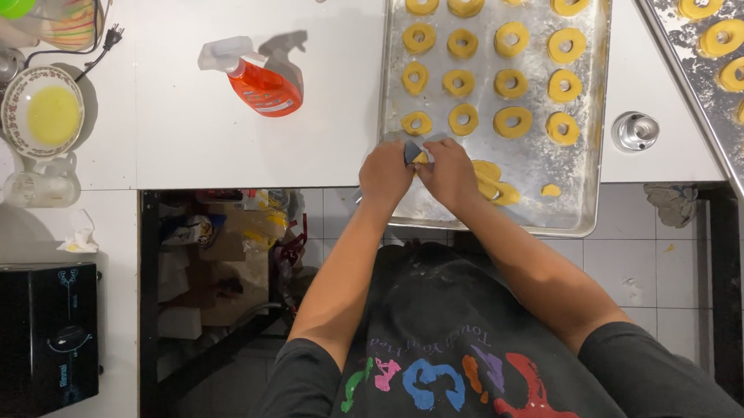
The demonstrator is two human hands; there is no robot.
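Both my hands meet over the near left part of a metal baking tray (569, 217) dusted with flour. My left hand (385, 172) grips a small grey cutter-like tool (412, 152). My right hand (449, 169) pinches a bit of yellow dough (421, 158) against that tool. Several yellow dough rings (510, 83) lie in rows on the tray beyond my hands. A small heap of loose dough scraps (492, 183) sits just right of my right hand.
A second tray with dough rings (738, 72) lies at the right edge. A round metal cutter (634, 131) stands between the trays. An orange spray bottle (258, 84) lies on the white table. A bowl of yellow liquid (47, 113) and jars sit far left.
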